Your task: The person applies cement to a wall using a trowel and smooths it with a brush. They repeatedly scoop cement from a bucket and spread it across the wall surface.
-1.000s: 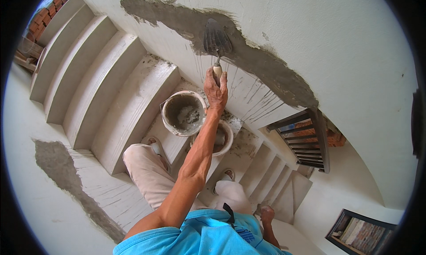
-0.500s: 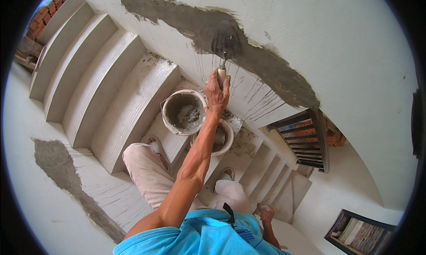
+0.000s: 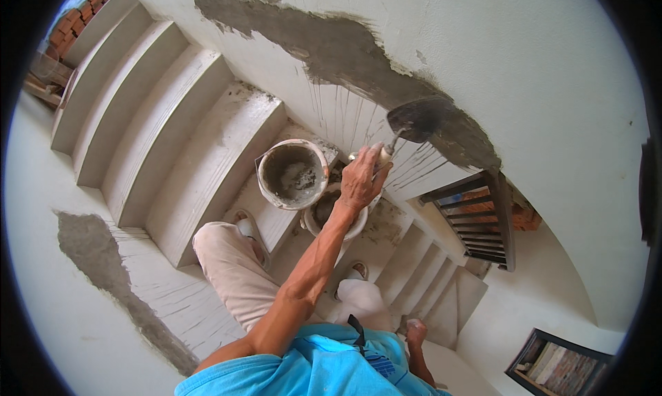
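Since the earlier frame, the trowel (image 3: 416,120) has moved right. On the far white wall (image 3: 524,65), beside the stairs (image 3: 162,123), it is at the right part of the grey cement strip (image 3: 331,47). Left hand's (image 3: 362,179) grip is closed around its handle (image 3: 385,156); right hand's (image 3: 416,332) grip I cannot tell.

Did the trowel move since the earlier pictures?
Yes: the trowel has moved down and right along the grey patch, closer to the dark barred frame.
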`<state>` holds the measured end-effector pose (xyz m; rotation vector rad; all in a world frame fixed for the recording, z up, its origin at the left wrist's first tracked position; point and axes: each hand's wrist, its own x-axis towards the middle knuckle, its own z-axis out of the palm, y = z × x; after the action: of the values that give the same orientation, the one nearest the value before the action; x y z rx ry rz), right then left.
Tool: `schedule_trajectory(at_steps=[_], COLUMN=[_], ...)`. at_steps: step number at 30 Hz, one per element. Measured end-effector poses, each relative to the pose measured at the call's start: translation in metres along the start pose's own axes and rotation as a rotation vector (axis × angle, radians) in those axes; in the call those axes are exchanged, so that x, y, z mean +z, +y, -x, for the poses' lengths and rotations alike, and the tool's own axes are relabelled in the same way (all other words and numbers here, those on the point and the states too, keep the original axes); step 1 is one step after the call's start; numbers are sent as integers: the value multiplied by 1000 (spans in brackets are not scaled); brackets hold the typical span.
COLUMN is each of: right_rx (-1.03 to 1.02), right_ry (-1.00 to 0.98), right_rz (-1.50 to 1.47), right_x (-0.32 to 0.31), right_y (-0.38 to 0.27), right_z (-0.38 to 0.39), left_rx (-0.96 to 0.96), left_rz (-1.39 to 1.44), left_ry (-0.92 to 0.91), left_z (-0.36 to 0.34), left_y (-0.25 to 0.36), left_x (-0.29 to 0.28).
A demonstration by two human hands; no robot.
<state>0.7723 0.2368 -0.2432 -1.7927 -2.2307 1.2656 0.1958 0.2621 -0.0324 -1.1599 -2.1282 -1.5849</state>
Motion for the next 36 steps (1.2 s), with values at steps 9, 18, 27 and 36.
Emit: schedule_trajectory(at_steps=[9, 18, 27, 36], right_rx=[-60, 174, -7, 51], right_ry=[-7, -62, 6, -41], right_rz=[-26, -11, -15, 36], right_x=[-3, -16, -6, -8], right_y=[-35, -48, 2, 1], right_z=[-4, 2, -5, -11], left_rx=[-367, -257, -212, -137], left_rz=[56, 4, -11, -2], left_ry=[421, 293, 293, 290], left_z=[-23, -59, -61, -58], left_y=[-38, -67, -70, -70], left_x=[-19, -19, -17, -10])
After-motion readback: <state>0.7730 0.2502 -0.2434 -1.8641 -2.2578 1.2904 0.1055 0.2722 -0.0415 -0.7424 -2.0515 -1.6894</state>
